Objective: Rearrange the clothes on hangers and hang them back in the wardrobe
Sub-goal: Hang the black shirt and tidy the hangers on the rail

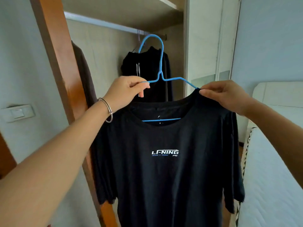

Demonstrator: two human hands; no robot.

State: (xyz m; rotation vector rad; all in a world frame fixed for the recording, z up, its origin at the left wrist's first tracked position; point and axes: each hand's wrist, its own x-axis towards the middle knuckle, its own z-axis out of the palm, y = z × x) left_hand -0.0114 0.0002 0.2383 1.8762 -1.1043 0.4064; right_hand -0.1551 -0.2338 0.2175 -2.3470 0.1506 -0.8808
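Left hand (126, 90): thumb and fingertips closed in a pinch on the left arm of the blue hanger (161, 63). Right hand (226, 95): fingertips pinched on the collar of the black T-shirt (164, 161), where the hanger's right arm entered the cloth. Below both grips the shirt hung full length, the hanger's lower bar showing through the neck opening. Between and above our fingers rose the hook, which we judged not yet seated on the wardrobe rail (101, 23). Beyond our left fingers a dark garment (147, 71) hung from that rail. Whether the left shoulder sat fully on the hanger we could not tell; if it did not, releasing either pinch could let the shirt slide off. The hook could also snag the neighbouring garment's hanger as we raised it.
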